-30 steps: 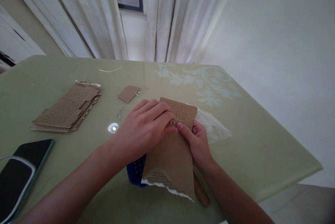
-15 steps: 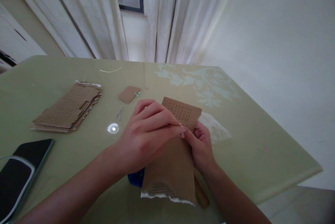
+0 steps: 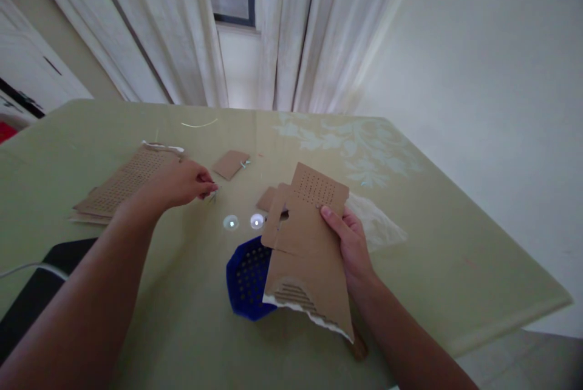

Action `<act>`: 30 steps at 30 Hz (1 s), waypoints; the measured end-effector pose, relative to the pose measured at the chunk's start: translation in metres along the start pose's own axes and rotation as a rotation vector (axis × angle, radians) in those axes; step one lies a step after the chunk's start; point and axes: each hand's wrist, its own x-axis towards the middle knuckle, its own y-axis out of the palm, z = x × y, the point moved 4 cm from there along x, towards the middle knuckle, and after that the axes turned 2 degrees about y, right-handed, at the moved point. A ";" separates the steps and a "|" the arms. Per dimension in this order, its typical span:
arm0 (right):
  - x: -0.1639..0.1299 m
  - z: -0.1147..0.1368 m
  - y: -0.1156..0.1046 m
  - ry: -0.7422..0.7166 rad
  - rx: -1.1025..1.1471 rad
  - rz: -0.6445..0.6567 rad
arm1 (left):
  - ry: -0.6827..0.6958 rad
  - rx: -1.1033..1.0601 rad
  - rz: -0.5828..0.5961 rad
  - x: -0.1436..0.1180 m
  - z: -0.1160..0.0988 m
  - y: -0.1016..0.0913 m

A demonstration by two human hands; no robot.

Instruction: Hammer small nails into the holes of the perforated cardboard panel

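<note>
My right hand (image 3: 353,244) holds a torn piece of brown cardboard (image 3: 310,256) by its right edge, thumb on top. Rows of small holes cover its far end, and its near edge is ragged with corrugation showing. My left hand (image 3: 186,182) reaches out to the left, thumb and fingers pinched together at some thin silvery pieces (image 3: 214,195) on the table. Whether a piece is between the fingertips is too small to tell. Partly under the cardboard is a blue basket (image 3: 246,283) with holes.
A stack of perforated cardboard (image 3: 118,186) lies left, partly behind my left arm. A small cardboard square (image 3: 230,164) lies farther back. Clear plastic (image 3: 376,223) is right of the cardboard, a wooden handle (image 3: 359,346) below it. A dark device (image 3: 27,299) with a cable lies near left.
My left hand has left the cardboard and moved left to the thin silvery pieces. My right hand still holds the cardboard; more of the blue basket now shows.
</note>
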 end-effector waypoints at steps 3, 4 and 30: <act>0.003 -0.003 -0.003 0.010 0.011 -0.003 | -0.078 0.014 0.072 0.004 0.027 0.018; 0.003 -0.003 -0.003 0.013 0.014 -0.004 | -0.106 0.018 0.089 0.004 0.030 0.022; -0.012 0.007 0.011 0.030 0.101 0.227 | 0.746 -0.556 -0.081 -0.030 -0.186 0.026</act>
